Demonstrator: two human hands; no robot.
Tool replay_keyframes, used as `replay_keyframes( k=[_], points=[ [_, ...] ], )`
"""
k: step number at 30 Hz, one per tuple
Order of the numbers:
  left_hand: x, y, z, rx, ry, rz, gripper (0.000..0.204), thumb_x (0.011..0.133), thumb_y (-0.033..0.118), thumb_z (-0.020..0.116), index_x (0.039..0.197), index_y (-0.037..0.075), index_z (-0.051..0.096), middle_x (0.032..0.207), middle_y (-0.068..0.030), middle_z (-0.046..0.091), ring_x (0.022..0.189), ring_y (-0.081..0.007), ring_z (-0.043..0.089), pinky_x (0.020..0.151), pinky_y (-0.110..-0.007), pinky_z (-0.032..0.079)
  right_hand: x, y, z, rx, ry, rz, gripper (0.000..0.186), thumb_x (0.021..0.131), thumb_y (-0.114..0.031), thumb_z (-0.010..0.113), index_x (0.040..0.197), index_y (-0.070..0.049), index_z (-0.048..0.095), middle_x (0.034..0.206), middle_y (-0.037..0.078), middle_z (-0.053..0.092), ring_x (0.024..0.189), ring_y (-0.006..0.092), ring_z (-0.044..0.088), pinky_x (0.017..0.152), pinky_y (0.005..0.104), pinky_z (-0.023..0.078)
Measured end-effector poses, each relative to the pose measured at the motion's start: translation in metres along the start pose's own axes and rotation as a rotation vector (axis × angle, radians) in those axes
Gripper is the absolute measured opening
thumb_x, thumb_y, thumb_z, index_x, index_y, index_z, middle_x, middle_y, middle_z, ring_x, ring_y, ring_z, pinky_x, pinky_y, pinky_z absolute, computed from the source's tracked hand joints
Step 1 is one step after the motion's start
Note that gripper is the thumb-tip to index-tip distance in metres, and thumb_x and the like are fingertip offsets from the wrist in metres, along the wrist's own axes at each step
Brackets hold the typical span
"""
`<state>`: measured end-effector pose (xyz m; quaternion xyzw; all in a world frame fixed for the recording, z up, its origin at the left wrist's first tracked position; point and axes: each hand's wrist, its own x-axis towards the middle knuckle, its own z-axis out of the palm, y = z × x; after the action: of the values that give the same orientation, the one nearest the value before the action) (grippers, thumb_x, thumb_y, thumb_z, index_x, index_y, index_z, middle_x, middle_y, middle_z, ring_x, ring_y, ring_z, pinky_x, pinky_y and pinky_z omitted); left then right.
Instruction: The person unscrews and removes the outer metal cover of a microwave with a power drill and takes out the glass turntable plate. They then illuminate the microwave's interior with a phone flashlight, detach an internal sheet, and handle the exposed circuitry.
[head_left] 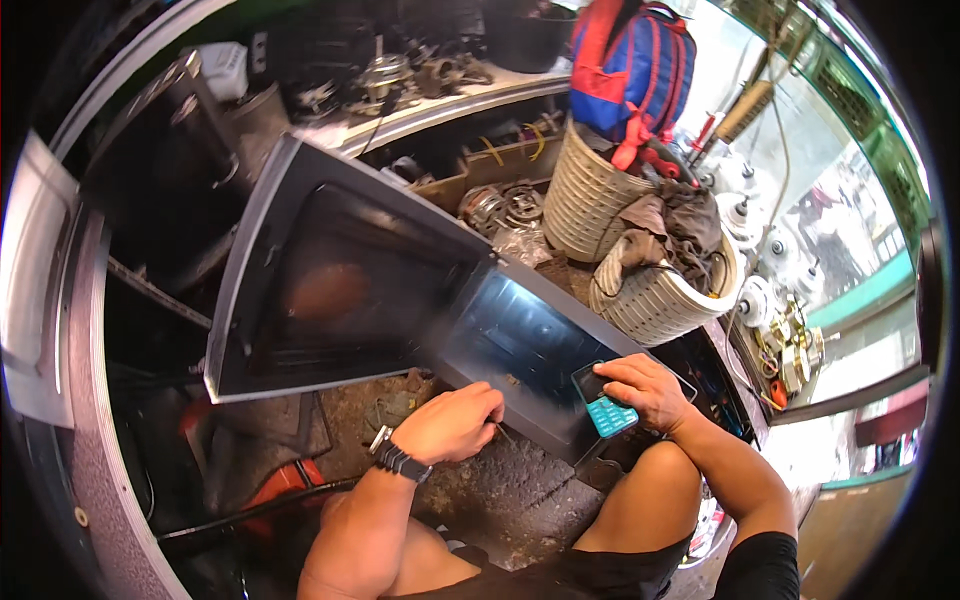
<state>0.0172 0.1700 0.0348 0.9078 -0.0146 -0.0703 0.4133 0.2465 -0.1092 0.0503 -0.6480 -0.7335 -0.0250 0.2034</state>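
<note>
Cluttered workshop, gritty concrete floor (520, 490), wicker baskets (600, 200) behind, my left hand (450, 425) curled shut, pinching a thin tool against the dark appliance casing (380, 290), my right hand (648, 390) gripping a small teal-keyed phone (605, 408) on its edge

A white woven basket (585, 200) of rags sits beside a red-and-blue backpack (630, 65) and washer motors (790, 340).

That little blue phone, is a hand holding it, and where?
Yes. The right hand holds the small blue keypad phone by its upper end, fingers over the screen part. The left hand pinches a thin tool whose tip barely shows.
</note>
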Motion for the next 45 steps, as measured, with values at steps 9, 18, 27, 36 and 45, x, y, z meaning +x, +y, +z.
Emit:
replay_keyframes(
  k=[9, 18, 27, 36, 45],
  points=[
    [-0.001, -0.012, -0.002, -0.051, 0.056, -0.024, 0.012, 0.087, 0.011, 0.062, 0.098, 0.006, 0.061, 0.099, -0.0143, 0.063, 0.096, -0.0366, 0.063, 0.082, -0.045, 0.051, 0.005, -0.002, 0.011, -0.084, -0.061, 0.073, 0.039, 0.075, -0.017, 0.073, 0.110, -0.009, 0.057, 0.119, 0.015, 0.067, 0.094, 0.0348, 0.066, 0.080, 0.0446, 0.054],
    [-0.010, -0.020, 0.006, -0.045, -0.012, -0.078, 0.011, 0.085, 0.010, 0.060, 0.093, 0.005, 0.063, 0.096, -0.0159, 0.066, 0.092, -0.0373, 0.064, 0.080, -0.046, 0.051, 0.004, -0.001, 0.019, -0.072, -0.052, 0.109, 0.043, 0.075, -0.014, 0.076, 0.112, -0.009, 0.056, 0.119, 0.013, 0.068, 0.094, 0.0332, 0.067, 0.081, 0.0427, 0.055],
    [-0.010, -0.017, 0.007, -0.034, -0.041, -0.072, 0.010, 0.085, 0.011, 0.059, 0.092, 0.005, 0.064, 0.097, -0.0163, 0.066, 0.095, -0.0381, 0.064, 0.082, -0.047, 0.051, 0.006, -0.004, 0.017, -0.008, -0.012, 0.159, 0.038, 0.079, -0.014, 0.074, 0.111, -0.006, 0.055, 0.117, 0.018, 0.068, 0.092, 0.0374, 0.068, 0.079, 0.0440, 0.057],
    [0.005, -0.023, 0.005, -0.157, -0.005, 0.023, 0.010, 0.084, 0.010, 0.063, 0.091, 0.004, 0.061, 0.095, -0.0157, 0.065, 0.093, -0.0376, 0.064, 0.081, -0.045, 0.051, -0.009, 0.009, 0.026, 0.138, 0.108, 0.322, 0.016, 0.090, -0.008, 0.059, 0.105, -0.003, 0.057, 0.103, 0.023, 0.068, 0.091, 0.0378, 0.068, 0.078, 0.0438, 0.056],
    [0.088, -0.045, 0.061, -0.492, 0.138, 0.074, 0.008, 0.086, 0.007, 0.061, 0.093, 0.003, 0.061, 0.095, -0.0146, 0.068, 0.092, -0.0357, 0.066, 0.081, -0.044, 0.052, -0.001, 0.002, 0.015, 0.023, 0.158, 0.367, 0.018, 0.093, -0.002, 0.062, 0.110, -0.001, 0.055, 0.096, 0.018, 0.062, 0.081, 0.0363, 0.062, 0.074, 0.0444, 0.051]
  ],
)
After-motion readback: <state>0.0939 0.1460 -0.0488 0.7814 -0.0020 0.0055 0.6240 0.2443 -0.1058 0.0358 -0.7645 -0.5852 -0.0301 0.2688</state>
